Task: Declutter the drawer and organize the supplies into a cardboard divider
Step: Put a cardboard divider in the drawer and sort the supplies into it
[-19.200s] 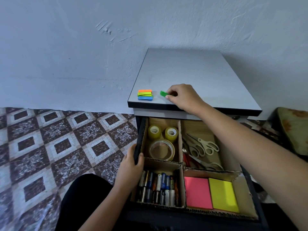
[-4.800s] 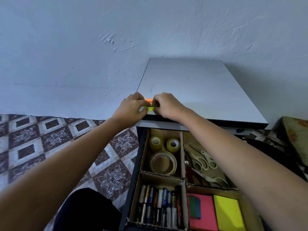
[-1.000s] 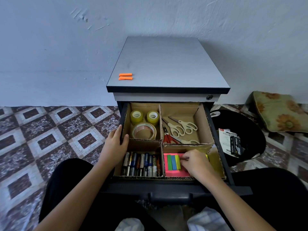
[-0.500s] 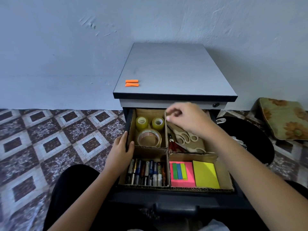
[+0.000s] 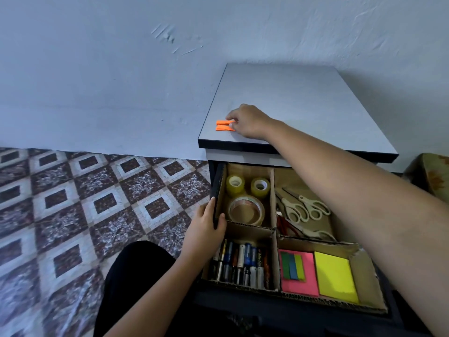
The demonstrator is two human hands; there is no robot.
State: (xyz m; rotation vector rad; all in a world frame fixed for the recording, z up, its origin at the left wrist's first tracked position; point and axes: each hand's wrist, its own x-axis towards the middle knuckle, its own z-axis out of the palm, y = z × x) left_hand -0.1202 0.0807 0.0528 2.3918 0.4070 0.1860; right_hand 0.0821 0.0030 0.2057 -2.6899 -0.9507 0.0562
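orange tabs (image 5: 224, 125) | pink pad (image 5: 301, 287) | yellow pad (image 5: 336, 276) | floor (image 5: 97, 203) — brown-white diamonds | wall (image 5: 97, 69) — pale blue

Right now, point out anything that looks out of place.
Two orange flags lie on the cabinet top, outside the cardboard divider, where the other flags sit on the pink pad. The right hand touches the orange pair; the left hand grips the drawer side.

right hand (image 5: 247, 121) covers one end of the orange tabs (image 5: 222, 125); cushion (image 5: 435, 176) cut off at right edge
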